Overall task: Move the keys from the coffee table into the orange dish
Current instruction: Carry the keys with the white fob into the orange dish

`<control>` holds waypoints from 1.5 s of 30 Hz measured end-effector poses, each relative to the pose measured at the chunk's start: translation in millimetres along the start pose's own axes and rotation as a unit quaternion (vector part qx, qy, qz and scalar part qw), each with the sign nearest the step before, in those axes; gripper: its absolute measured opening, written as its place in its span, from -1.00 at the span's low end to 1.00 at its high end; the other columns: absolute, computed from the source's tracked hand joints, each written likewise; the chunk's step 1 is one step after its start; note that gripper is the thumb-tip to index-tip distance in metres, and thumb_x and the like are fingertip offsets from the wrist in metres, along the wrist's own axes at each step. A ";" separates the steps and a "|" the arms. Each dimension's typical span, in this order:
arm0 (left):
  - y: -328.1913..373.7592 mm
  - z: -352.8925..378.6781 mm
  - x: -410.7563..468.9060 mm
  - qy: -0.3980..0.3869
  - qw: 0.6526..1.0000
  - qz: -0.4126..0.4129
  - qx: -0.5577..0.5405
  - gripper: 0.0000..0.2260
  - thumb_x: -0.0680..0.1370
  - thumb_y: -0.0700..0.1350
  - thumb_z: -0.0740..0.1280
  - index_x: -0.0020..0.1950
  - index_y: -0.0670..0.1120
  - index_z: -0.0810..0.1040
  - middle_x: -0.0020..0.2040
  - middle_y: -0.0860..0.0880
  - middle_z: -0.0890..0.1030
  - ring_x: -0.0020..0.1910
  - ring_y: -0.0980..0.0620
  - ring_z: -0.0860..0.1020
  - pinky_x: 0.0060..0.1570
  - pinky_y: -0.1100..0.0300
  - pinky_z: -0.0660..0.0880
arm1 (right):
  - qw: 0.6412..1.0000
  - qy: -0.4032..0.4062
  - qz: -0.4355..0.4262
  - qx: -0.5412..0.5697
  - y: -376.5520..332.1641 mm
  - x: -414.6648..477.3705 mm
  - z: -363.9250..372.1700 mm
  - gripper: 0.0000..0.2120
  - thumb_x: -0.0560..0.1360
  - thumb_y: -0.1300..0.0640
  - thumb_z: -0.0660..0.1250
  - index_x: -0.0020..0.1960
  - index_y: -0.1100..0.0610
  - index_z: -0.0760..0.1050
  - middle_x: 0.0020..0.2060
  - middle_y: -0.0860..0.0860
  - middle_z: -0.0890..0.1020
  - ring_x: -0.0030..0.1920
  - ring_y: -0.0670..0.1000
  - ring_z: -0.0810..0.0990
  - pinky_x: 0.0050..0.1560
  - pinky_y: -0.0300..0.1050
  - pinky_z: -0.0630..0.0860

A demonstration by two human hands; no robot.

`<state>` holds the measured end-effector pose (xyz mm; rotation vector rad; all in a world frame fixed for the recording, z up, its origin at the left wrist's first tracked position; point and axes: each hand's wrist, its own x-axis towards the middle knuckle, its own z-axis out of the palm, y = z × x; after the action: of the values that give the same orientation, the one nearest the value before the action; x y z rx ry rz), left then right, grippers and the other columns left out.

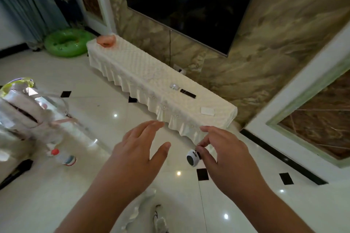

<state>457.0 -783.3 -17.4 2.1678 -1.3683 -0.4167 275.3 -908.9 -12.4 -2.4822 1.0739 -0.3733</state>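
White glossy floor tiles (pixel 94 73) with small black diamond insets fill the room, and a dark television (pixel 189 2) hangs on a marble-patterned wall. Below it stands a long low cabinet covered with a cream quilted cloth (pixel 136 73). On the far left end of this tabletop sits the orange dish (pixel 106 40), close to the corner. Nearer on the cloth lie a small white device (pixel 174 86), a black remote (pixel 187 93) just beside it, and a white card (pixel 207 110). A green inflatable ring (pixel 68 42) rests on the floor behind the cabinet's left end.

Both hands are raised over the floor, in front of the cabinet's near end. The left hand (pixel 141 154) is open wide with fingers spread and holds nothing. The right hand (pixel 225 155) pinches a small ring between thumb and fingers, and a round white and black fob (pixel 192 158) hangs from it; the keys themselves I cannot make out. The fob is well apart from the orange dish.
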 end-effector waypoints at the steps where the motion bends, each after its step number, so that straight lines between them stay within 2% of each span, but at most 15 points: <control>1: 1.0 -0.8 17.7 -0.005 1.000 0.001 -0.002 -0.50 0.52 0.31 0.07 0.45 0.27 0.18 0.44 0.29 0.23 0.41 0.23 0.16 0.30 0.13 0.24 | 1.000 0.006 -0.003 0.005 3.6 18.3 -1.5 -0.91 0.52 0.01 0.36 -0.14 -0.10 0.47 0.23 -0.20 0.55 0.22 -0.16 0.46 0.20 -0.06 0.39; 3: 5.2 -2.5 49.8 -0.012 1.000 -0.004 0.006 -0.51 0.53 0.29 0.09 0.45 0.26 0.17 0.45 0.25 0.23 0.42 0.21 0.15 0.33 0.08 0.24 | 1.000 0.009 -0.012 0.009 11.0 51.6 -4.6 -0.92 0.53 0.00 0.35 -0.12 -0.10 0.47 0.24 -0.19 0.54 0.25 -0.13 0.45 0.24 0.01 0.40; 12: 34.7 6.2 172.4 0.047 0.997 -0.051 0.022 -0.53 0.54 0.28 0.11 0.44 0.25 0.21 0.45 0.23 0.26 0.40 0.20 0.20 0.32 -0.01 0.31 | 0.997 -0.018 -0.080 0.013 64.0 191.6 -19.7 -0.95 0.52 -0.08 0.34 -0.08 -0.13 0.49 0.31 -0.22 0.49 0.32 -0.16 0.39 0.32 -0.07 0.31; 16: 50.4 12.5 210.7 0.087 0.990 -0.110 0.022 -0.51 0.52 0.31 0.08 0.43 0.26 0.23 0.44 0.22 0.28 0.39 0.18 0.24 0.30 -0.03 0.34 | 0.989 -0.044 -0.140 0.002 85.5 250.4 -33.0 -0.95 0.52 -0.09 0.34 -0.06 -0.15 0.52 0.31 -0.26 0.47 0.33 -0.19 0.36 0.28 -0.19 0.19; 18: 57.9 13.0 228.4 0.113 0.983 -0.140 0.025 -0.48 0.49 0.34 0.05 0.43 0.25 0.24 0.44 0.21 0.29 0.39 0.18 0.25 0.31 -0.02 0.34 | 0.984 -0.046 -0.173 -0.002 89.6 281.5 -42.4 -0.95 0.51 -0.11 0.34 -0.07 -0.17 0.52 0.30 -0.27 0.48 0.32 -0.18 0.38 0.29 -0.16 0.19; 22: 65.7 15.7 252.5 0.158 0.968 -0.191 0.035 -0.53 0.52 0.30 0.12 0.42 0.27 0.24 0.41 0.25 0.30 0.33 0.21 0.30 0.26 0.12 0.35 | 0.973 -0.066 -0.222 -0.006 89.3 338.7 -51.0 -0.92 0.51 -0.15 0.32 -0.04 -0.19 0.52 0.31 -0.26 0.47 0.31 -0.16 0.40 0.24 -0.16 0.12; 26: 66.7 14.1 260.7 0.198 0.951 -0.234 0.032 -0.53 0.52 0.30 0.12 0.43 0.30 0.22 0.40 0.31 0.26 0.29 0.33 0.21 0.21 0.28 0.21 | 0.957 -0.096 -0.274 -0.016 80.3 373.5 -52.2 -0.88 0.53 -0.15 0.29 0.02 -0.18 0.53 0.30 -0.25 0.49 0.28 -0.15 0.41 0.20 -0.19 0.11; 31: 47.3 5.1 281.2 0.224 0.939 -0.260 0.029 -0.52 0.52 0.32 0.11 0.44 0.32 0.18 0.42 0.31 0.24 0.32 0.33 0.19 0.25 0.23 0.21 | 0.940 -0.117 -0.320 -0.002 61.5 411.1 -39.9 -0.93 0.53 -0.10 0.32 -0.02 -0.14 0.53 0.29 -0.24 0.50 0.28 -0.17 0.41 0.18 -0.23 0.12; 36: 13.4 -12.9 305.5 0.247 0.931 -0.269 0.028 -0.51 0.52 0.32 0.11 0.44 0.31 0.19 0.41 0.33 0.25 0.36 0.28 0.22 0.27 0.17 0.25 | 0.932 -0.136 -0.337 0.006 34.3 452.2 -17.7 -0.96 0.51 -0.07 0.35 -0.06 -0.13 0.54 0.30 -0.20 0.51 0.28 -0.15 0.42 0.24 -0.17 0.21; 40: -28.8 -38.5 327.7 0.250 0.931 -0.264 0.018 -0.53 0.52 0.31 0.12 0.43 0.34 0.18 0.31 0.42 0.18 0.29 0.38 0.17 0.24 0.19 0.23 | 0.933 -0.132 -0.333 0.015 -0.1 490.4 7.4 -0.97 0.50 -0.04 0.37 -0.09 -0.12 0.53 0.29 -0.20 0.51 0.27 -0.13 0.44 0.19 -0.13 0.21; 45: -89.5 -82.8 361.0 0.257 0.930 -0.261 0.017 -0.54 0.54 0.24 0.17 0.44 0.27 0.24 0.41 0.30 0.27 0.38 0.27 0.20 0.30 0.20 0.21 | 0.933 -0.133 -0.334 0.022 -52.6 532.1 34.3 -0.96 0.50 -0.03 0.38 -0.11 -0.14 0.52 0.29 -0.20 0.51 0.27 -0.13 0.44 0.23 -0.08 0.25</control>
<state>723.6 -1054.6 5.6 2.4223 -0.5123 0.0019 677.3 -1261.1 25.1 -2.6930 0.0892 -0.2306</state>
